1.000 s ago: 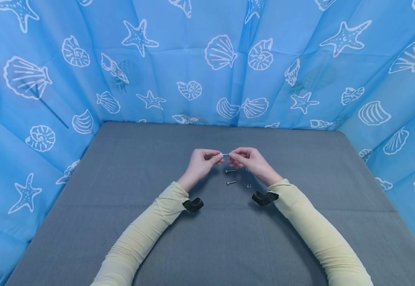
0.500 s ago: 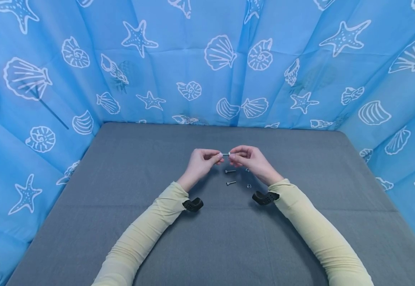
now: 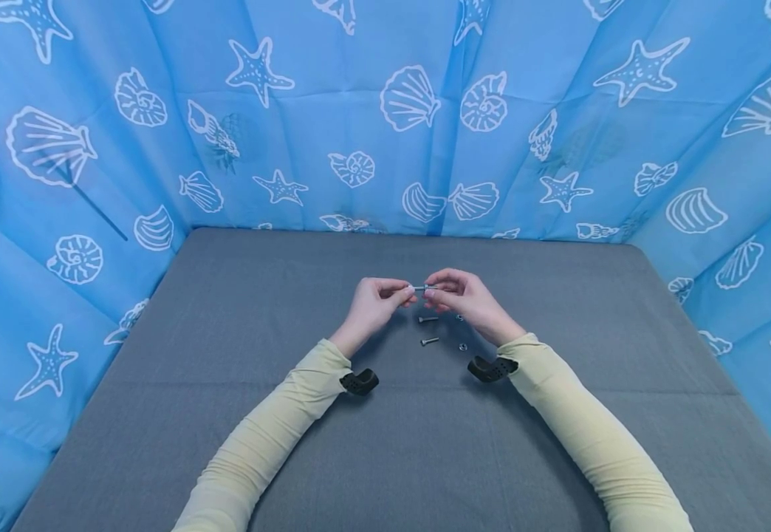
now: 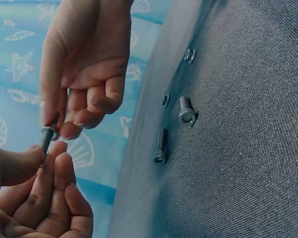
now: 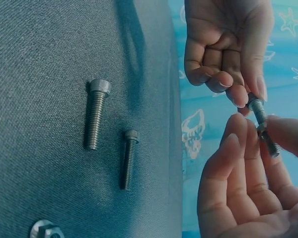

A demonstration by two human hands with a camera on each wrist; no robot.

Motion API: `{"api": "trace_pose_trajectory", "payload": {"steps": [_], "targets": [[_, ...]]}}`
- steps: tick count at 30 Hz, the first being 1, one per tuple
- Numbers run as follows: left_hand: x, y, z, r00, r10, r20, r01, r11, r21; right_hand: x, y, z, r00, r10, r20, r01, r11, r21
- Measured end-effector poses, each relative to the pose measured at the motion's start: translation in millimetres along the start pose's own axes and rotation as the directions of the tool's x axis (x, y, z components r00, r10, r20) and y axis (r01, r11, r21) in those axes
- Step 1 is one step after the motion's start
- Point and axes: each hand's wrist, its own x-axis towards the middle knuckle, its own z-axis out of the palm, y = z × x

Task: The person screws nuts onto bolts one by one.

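Observation:
My left hand (image 3: 374, 304) pinches a silver socket-head bolt (image 5: 260, 110) by its head, between thumb and fingertips. The bolt lies nearly level above the table in the head view. From the other side my right hand (image 3: 470, 301) grips a hex nut (image 5: 261, 129) that sits around the bolt's threaded shaft. The right thumb presses close to this nut, and the threaded end sticks out past it. In the left wrist view the right fingers partly cover that end.
Two loose bolts, one farther (image 3: 428, 319) and one nearer (image 3: 429, 340), lie below the hands on the grey cloth-covered table (image 3: 425, 451). Right of them lie two nuts, a far nut (image 3: 460, 317) and a near nut (image 3: 462, 346). A blue shell-patterned curtain (image 3: 359, 111) surrounds the table.
My right fingers have shifted slightly up and parted a little, so the nut and the bolt's end show between them. The left hand and the loose pieces stay in place.

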Motion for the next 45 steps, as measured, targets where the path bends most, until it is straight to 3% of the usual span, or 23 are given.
{"api": "trace_pose_trajectory", "payload": {"steps": [2,4,11,15,27,36,45], "targets": [[-4.3,9.4,-0.6,1.0,-0.003,0.013,0.003,1.0,0.005,0,-1,1,1.0,0.017,-0.002,-0.017,1.0,-0.022],[-3.3,7.0,-0.2,1.0,0.002,0.016,-0.002,1.0,-0.003,0,-1,2,0.999,0.036,-0.002,-0.036,0.999,-0.039],[12.4,-22.3,1.9,1.0,0.004,-0.013,-0.005,0.998,-0.056,-1,0,0,1.0,0.027,-0.011,-0.027,1.0,0.007],[14.1,-27.3,2.6,1.0,0.013,-0.027,-0.014,0.998,-0.056,-1,0,-1,1.0,-0.003,-0.002,0.003,1.0,0.012],[13.5,-29.1,1.1,0.999,0.027,-0.038,-0.029,0.998,-0.053,-1,-3,3,0.999,0.054,-0.003,-0.054,0.998,-0.012],[14.0,-28.0,1.2,0.999,0.021,-0.03,-0.022,0.999,-0.037,-1,-3,0,1.0,-0.005,-0.004,0.005,1.0,-0.001],[14.0,-26.8,4.7,0.999,0.025,-0.036,-0.025,1.0,-0.002,-1,-7,3,0.998,0.069,-0.005,-0.069,0.998,-0.015]]}}
